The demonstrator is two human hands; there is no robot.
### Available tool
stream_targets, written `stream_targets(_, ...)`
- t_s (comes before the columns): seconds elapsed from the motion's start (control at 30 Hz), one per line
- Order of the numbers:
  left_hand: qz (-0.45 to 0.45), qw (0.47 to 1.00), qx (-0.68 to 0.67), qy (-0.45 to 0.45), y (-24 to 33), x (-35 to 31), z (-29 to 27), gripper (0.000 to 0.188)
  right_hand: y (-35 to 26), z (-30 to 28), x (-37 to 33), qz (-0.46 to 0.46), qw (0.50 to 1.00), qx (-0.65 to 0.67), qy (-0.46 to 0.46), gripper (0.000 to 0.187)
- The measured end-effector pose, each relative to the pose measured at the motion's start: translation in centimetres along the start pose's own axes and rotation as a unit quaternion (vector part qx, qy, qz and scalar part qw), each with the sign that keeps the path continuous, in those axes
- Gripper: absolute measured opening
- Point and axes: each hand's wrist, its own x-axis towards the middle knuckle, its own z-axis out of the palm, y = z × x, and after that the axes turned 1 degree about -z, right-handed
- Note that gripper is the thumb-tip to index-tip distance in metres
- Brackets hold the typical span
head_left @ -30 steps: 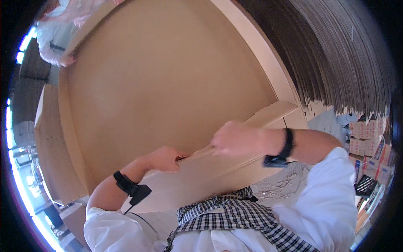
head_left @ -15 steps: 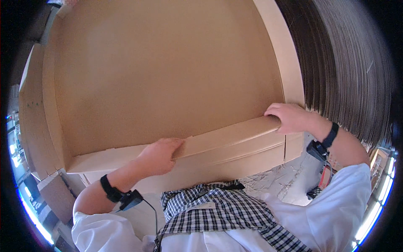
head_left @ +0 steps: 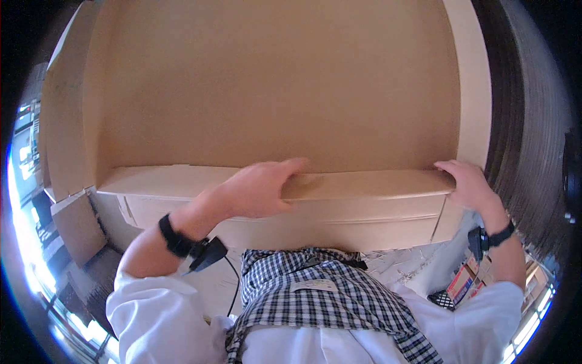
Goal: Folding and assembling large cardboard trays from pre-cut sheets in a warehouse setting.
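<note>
Bright daylight glare at lower left and right rims; strong fisheye bending, dark vignette, slight blur throughout.

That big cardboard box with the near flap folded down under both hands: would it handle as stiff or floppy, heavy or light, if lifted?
The cardboard box probably feels light for its bulk: plain thin board. The flap likely bends at its crease, since it lies folded under the left hand and right hand. Its broad panels may flex or sag if gripped at one edge.
</note>
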Motion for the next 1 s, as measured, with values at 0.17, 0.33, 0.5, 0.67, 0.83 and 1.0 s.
stream_targets(0.17, -0.18, 0.921, 0.28, 0.201, -11.0, -11.3, -0.2, 0.054, -6.3, 2.6, 0.5, 0.022, 0.988, 0.008, 0.153, 0.047)
stream_targets(0.33, -0.13, 0.932, 0.218, 0.258, -15.4, -12.5, -1.0, 0.043, -20.9, 5.1, 9.6, -0.219, 0.953, -0.025, 0.206, 0.021)
stream_targets(0.5, 0.008, 0.923, 0.206, 0.324, -18.1, -14.9, -0.6, 0.04, -39.1, 6.1, 17.4, -0.346, 0.912, -0.062, 0.213, 0.014)
stream_targets(0.67, -0.127, 0.807, 0.327, 0.475, -33.1, -28.5, -4.2, 0.069, -46.7, 5.8, 21.6, -0.234, 0.964, -0.069, 0.102, 0.031)
stream_targets(0.83, -0.075, 0.793, -0.13, 0.59, -43.6, -32.8, -6.5, 0.105, -49.8, 3.7, 24.9, -0.203, 0.977, -0.042, -0.05, 0.055)
stream_targets(1.0, -0.043, 0.815, -0.134, 0.562, -45.9, -33.2, -6.7, 0.118, -50.1, 1.9, 26.1, -0.256, 0.939, 0.063, -0.221, 0.057)
